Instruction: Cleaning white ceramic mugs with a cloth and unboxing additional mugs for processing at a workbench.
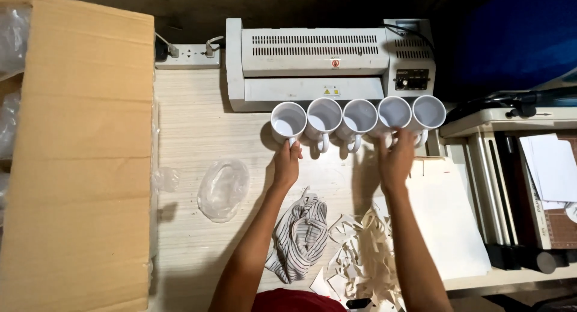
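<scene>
Nearest lie curled paper scraps (363, 258) and a striped cloth (300, 237) on the pale wood-grain surface (192, 131). The left hand (286, 165) pinches the end mug (288, 122); the right hand (396, 159) curls on the fourth mug's (394, 113) handle — five glossy white mugs, rims up, rowed before a boxy laminator (312, 56).

1 head view looks straight down at the table (192, 125).

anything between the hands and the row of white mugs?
Nothing visible. The left hand already touches the leftmost white ceramic mug, and the right hand rests on the fourth mug's handle side. The striped cloth and paper scraps lie nearer the person, beside the forearms, not ahead of the hands.
</scene>
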